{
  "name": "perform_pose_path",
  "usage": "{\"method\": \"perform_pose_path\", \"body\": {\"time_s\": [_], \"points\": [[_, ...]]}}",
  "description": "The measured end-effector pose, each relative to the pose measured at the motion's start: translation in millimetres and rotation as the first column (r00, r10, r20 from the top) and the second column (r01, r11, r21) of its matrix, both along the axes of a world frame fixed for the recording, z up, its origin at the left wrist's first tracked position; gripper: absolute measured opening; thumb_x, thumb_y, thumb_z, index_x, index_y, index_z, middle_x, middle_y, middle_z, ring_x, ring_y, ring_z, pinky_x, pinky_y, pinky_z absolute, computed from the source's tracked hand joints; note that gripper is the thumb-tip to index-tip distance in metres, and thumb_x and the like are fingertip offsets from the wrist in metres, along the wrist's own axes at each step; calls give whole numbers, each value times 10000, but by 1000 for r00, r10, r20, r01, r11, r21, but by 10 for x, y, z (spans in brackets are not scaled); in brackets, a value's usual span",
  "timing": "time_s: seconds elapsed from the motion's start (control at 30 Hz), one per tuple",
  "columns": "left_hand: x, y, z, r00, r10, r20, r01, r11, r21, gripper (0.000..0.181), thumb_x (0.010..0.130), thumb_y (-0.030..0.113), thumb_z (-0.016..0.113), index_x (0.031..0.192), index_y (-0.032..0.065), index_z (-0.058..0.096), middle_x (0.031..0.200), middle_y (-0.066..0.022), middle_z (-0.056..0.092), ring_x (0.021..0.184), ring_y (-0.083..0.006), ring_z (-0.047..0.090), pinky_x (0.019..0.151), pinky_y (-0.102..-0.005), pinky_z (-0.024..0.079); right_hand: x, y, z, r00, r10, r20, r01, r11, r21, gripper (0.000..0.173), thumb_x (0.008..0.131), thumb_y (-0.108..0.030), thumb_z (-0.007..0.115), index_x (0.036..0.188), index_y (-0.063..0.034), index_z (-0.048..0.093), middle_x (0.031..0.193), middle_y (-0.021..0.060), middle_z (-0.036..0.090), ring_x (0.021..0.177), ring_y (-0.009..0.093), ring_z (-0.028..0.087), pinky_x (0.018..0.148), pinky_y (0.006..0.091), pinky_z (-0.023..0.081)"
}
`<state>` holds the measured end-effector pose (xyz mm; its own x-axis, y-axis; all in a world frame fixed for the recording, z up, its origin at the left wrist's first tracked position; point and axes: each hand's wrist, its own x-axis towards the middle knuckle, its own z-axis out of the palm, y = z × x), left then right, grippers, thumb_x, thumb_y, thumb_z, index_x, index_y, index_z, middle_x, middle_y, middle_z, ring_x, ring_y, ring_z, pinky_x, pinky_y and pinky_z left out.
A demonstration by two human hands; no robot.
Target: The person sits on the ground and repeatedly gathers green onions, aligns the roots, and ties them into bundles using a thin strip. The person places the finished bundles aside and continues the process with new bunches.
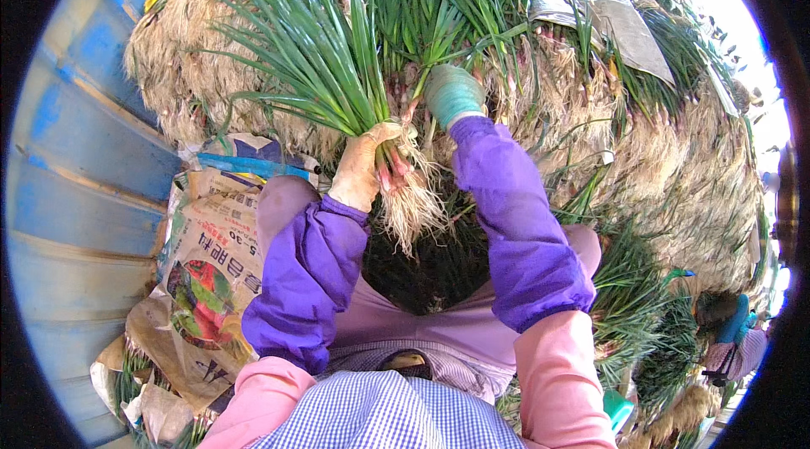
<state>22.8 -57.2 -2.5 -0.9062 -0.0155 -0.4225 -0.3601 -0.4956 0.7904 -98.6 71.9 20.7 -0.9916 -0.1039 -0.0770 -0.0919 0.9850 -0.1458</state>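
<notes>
My left hand (362, 165), in a soil-stained pale glove, grips a bunch of spring onions (342, 79) just above the bulbs. The long green leaves fan up and to the left. Reddish bulbs (396, 169) and pale stringy roots (411, 208) hang below the fist. My right hand (454, 93), in a green glove, is curled at the front of the big onion heap (417, 18). One onion stalk (416, 96) runs close beside its fingers. The fingertips are hidden, so its hold on anything is unclear.
Stacked onions with roots facing out (683, 177) curve around the front and right. A blue sheet wall (95, 132) stands at left, near a printed paper sack (212, 259). Loose onions (626, 297) lie by my right knee. A cloth (626, 31) covers part of the heap.
</notes>
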Motion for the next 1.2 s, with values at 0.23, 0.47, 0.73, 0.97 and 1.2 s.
{"method": "perform_pose_path", "body": {"time_s": [0.23, 0.47, 0.73, 0.97, 1.2], "points": [[187, -246, -155, 978, -159, -134, 185, 960, 208, 293, 804, 260, 575, 982, 28, 575, 583, -74, 558, 412, -148, 500, 356, -271, 432, -431, 728, 52, 946, 63, 317, 310, 98, -946, 160, 856, -196, 540, 871, -48, 600, 681, 15, 595, 491, 80, 523, 439, 217, 429], [297, -161, -63, 923, -57, -381, 375, 364, 853, 258, 802, 198, 581, 989, 76, 454, 751, 20, 444, 605, -106, 488, 615, -340, 485, 694, 1088, 216, 775, -392, -496, 135, 868, -477, 357, 789, -222, 644, 1127, -141, 565, 610, 55, 605, 550, 165, 594, 513, 308, 468], [327, -76, -12, 937, -7, -350, 311, 480, 820, 231, 815, 155, 544, 1005, 71, 442, 709, 26, 429, 581, -88, 471, 610, -336, 482, 797, -215, -352, 978, 130, -162, -196, 319, -927, 381, 769, -269, 641, 1072, -45, 586, 800, 162, 644, 737, 264, 624, 671, 350, 484], [385, -75, -71, 935, -65, -349, 302, 662, 686, 366, 808, 160, 579, 1117, 48, 418, 721, 30, 434, 598, -73, 469, 608, -272, 467, 490, 344, -762, 959, 168, 228, 49, 695, -718, 289, 864, -280, 534, 963, -16, 599, 715, 104, 645, 574, 197, 608, 505, 280, 483], [582, 164, -43, 955, -294, 32, 291, 954, 75, 227, 803, 232, 583, 880, 18, 583, 610, -66, 568, 433, -142, 535, 437, -265, 478, 1248, 407, -225, 962, 200, 187, 117, 318, -941, 355, 811, -289, 612, 974, 26, 620, 913, 147, 654, 801, 200, 632, 720, 290, 491]]}}
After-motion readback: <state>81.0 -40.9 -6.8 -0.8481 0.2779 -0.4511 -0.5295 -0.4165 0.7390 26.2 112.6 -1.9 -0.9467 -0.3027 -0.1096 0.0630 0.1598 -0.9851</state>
